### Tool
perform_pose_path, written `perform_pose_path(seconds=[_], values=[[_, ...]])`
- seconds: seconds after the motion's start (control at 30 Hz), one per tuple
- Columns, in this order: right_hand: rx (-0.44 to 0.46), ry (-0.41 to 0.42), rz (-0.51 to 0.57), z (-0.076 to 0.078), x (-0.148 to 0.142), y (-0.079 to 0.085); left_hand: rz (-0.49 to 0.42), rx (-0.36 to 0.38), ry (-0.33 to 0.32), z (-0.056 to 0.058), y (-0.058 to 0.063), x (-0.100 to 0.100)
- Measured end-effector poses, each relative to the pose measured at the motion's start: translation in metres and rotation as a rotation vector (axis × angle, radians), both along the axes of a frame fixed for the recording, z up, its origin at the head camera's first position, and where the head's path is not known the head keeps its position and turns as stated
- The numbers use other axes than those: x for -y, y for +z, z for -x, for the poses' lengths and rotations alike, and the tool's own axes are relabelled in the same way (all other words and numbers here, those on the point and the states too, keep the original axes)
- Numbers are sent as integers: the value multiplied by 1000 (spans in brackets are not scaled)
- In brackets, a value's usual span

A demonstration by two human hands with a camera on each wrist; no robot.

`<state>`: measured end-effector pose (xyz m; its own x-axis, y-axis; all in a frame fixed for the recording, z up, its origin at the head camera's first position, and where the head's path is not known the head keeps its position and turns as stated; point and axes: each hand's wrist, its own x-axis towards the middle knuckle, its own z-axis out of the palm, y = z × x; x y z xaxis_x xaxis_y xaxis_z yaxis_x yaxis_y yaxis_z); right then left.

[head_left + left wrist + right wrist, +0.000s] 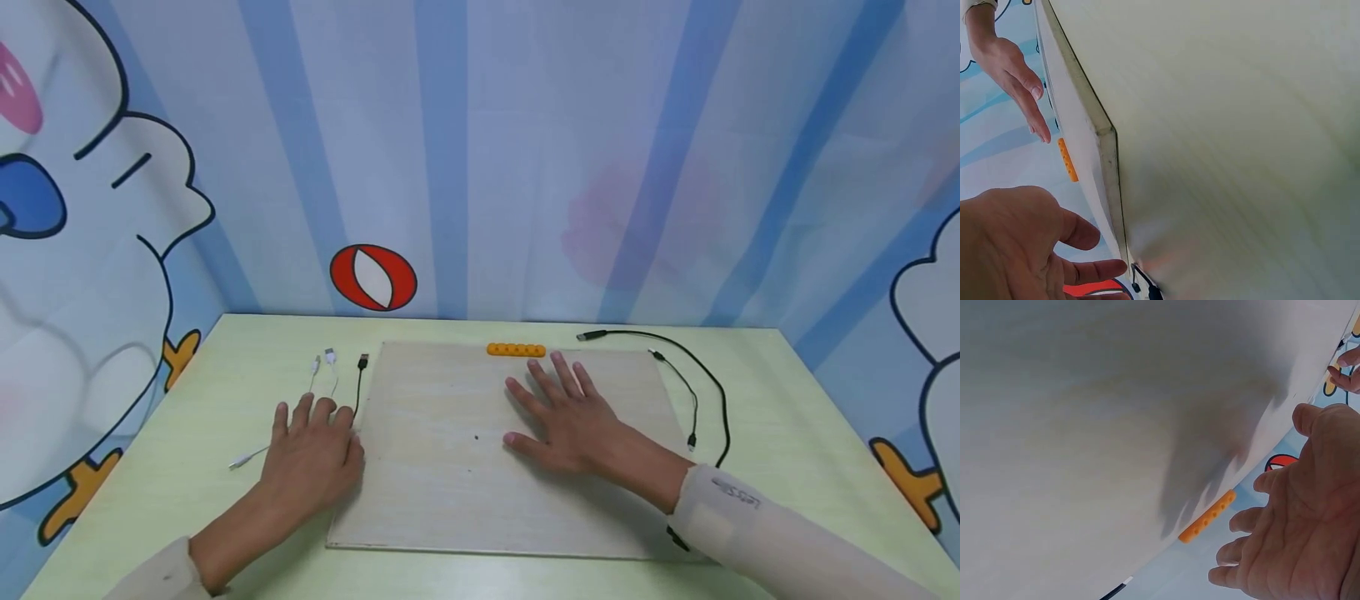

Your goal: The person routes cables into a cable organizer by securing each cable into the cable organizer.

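My left hand (311, 458) is over the left edge of a pale flat board (442, 500), fingers relaxed and apart, holding nothing. Just past its fingertips lie two white cable plugs (330, 357) and the black USB plug (363, 362) of a dark cable; the rest of these cables is hidden under the hand. My right hand (570, 433) hovers above the right half of the board with its fingers spread, and its shadow shows on the board in the right wrist view. Beyond its fingertips, an orange notched strip (516, 350) lies at the board's back edge.
Another white plug (240, 461) sticks out left of my left hand. To the right of the board, a long black cable (712, 379) curves around a shorter black cable (693, 400). A printed cloth backdrop (510, 167) stands behind the light table (795, 433).
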<state>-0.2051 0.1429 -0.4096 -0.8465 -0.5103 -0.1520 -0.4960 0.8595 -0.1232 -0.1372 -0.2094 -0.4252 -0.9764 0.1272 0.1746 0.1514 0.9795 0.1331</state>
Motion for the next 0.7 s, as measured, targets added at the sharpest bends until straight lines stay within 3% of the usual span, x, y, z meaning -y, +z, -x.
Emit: perform_pose_path(seconds=[0.4, 0.7], values=[[4, 37, -28, 2, 11, 5, 31, -20, 18, -3, -2, 9], [15, 78, -36, 3, 21, 11, 38, 69, 66, -2, 2, 12]])
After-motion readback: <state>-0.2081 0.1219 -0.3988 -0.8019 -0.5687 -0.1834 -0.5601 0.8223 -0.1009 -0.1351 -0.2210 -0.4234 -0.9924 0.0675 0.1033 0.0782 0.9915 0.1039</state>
